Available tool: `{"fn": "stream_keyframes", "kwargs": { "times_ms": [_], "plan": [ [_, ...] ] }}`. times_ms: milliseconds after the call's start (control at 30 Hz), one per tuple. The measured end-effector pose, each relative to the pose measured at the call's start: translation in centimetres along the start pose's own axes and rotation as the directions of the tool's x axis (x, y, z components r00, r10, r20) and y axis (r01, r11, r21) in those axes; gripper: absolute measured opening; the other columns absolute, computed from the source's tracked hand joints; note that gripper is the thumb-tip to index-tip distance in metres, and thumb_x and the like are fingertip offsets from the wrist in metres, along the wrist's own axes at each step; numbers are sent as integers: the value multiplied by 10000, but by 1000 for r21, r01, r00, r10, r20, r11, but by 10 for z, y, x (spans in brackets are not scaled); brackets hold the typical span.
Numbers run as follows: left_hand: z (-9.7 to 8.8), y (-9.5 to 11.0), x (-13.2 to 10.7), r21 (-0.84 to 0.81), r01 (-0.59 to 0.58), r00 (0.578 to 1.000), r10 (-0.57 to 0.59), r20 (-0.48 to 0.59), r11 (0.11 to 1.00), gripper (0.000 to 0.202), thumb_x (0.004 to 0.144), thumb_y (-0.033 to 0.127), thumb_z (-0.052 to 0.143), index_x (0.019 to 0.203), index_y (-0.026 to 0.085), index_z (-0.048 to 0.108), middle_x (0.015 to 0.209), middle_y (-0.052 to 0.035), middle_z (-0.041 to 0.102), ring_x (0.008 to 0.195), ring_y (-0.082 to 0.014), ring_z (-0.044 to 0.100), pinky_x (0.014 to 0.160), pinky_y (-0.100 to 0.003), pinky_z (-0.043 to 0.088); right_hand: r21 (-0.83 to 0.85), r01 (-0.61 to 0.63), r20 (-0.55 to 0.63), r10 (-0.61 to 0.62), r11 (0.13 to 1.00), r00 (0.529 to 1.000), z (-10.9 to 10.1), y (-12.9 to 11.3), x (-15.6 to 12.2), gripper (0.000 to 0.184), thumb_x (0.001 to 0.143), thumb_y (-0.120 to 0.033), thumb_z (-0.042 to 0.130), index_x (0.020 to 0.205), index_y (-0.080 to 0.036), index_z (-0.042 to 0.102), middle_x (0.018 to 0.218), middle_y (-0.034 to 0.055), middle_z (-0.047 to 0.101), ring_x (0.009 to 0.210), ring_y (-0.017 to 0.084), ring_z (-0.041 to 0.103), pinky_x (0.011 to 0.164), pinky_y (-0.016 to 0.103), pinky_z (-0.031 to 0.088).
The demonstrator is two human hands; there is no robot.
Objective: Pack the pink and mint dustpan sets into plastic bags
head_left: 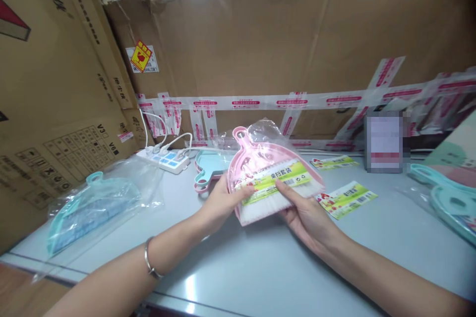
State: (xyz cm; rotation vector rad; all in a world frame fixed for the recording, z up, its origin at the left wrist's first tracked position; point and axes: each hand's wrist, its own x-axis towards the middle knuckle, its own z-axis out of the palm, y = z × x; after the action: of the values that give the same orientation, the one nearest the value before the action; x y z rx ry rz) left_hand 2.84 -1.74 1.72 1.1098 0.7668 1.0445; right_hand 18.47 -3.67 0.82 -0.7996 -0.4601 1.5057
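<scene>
A pink dustpan (245, 158) with a white-bristled brush (260, 214) nested in it is held up above the table, tilted toward me. Clear plastic (266, 131) shows around its handle end. Across the front lies a green and yellow label card (273, 183) with printed characters. My left hand (219, 203) grips the dustpan's left side, thumb on the card. On the lower right, my right hand (307, 210) pinches the card and brush, fingers underneath. Behind my left hand lie a light-blue dustpan (211, 162) and a pink edge beneath it.
A bagged turquoise dustpan (92, 208) lies at the left. Two loose label cards (349, 198) are on the table (230, 277) at right, near turquoise dustpans (446, 198) and a blurred upright panel (385, 141). A power strip (167, 158) and cardboard boxes (241, 34) stand behind.
</scene>
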Motion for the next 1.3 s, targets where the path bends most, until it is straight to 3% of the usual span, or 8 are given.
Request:
{"fn": "stream_keyframes", "kwargs": {
  "times_ms": [233,400,467,567,700,833,1167,1300],
  "plan": [
    [-13,8,7,-30,6,999,-7,-50,1000,540,610,224,799,1070,145,526,1046,-121,679,990,-274,634,846,-366,495,-266,-7,22,13,964,1000,-8,-20,10,216,752,-300,675,921,-175,626,850,43,697,685,155,647,533,230,560],
    [-19,14,7,-8,-8,997,7,-71,1000,595,600,223,797,1109,150,497,1074,-127,664,993,-285,630,851,-388,491,-539,138,-7,-168,831,986,-19,-37,26,285,708,-408,699,695,-164,552,645,-5,586,510,64,474,415,147,417],
    [-22,15,8,4,-11,997,11,-74,1000,605,605,227,791,1126,153,492,1083,-129,657,1004,-290,624,850,-396,490,-561,198,-23,-254,804,967,-22,-38,29,337,669,-433,725,715,-184,502,637,-32,540,505,51,437,396,131,363],
    [-26,16,10,30,9,999,-8,-49,1000,588,612,231,784,1121,156,500,1087,-129,654,1017,-294,617,851,-398,486,-536,221,-69,-302,815,951,-21,-40,29,438,628,-414,755,919,-225,487,816,-23,577,661,84,554,501,146,443],
    [-33,15,11,92,49,998,-52,29,995,550,618,222,780,1097,163,514,1122,-128,638,1050,-295,601,858,-390,480,-516,44,9,-46,856,999,-15,-45,21,702,623,-326,766,1206,-262,380,1105,52,605,881,183,639,640,249,532],
    [-35,13,10,136,70,994,-81,74,988,562,634,225,765,1128,164,502,1182,-139,604,1073,-300,587,877,-406,467,-547,-122,154,243,828,958,-14,-45,18,596,624,-234,761,1152,-176,492,1058,101,666,869,220,665,677,279,550],
    [-27,17,8,94,141,990,-143,9,986,538,629,210,759,1100,143,509,1045,-129,667,981,-267,632,834,-371,482,-506,-137,91,211,851,973,-21,-33,26,368,752,-239,681,1097,-145,593,950,88,713,817,200,684,723,279,558],
    [-28,17,9,61,136,991,-135,-21,989,524,623,204,764,1085,139,525,996,-116,687,939,-251,649,810,-351,496,-530,-119,170,243,840,955,-22,-38,25,397,752,-301,684,1102,-137,592,927,94,708,702,178,665,597,273,545]
  ]
}}
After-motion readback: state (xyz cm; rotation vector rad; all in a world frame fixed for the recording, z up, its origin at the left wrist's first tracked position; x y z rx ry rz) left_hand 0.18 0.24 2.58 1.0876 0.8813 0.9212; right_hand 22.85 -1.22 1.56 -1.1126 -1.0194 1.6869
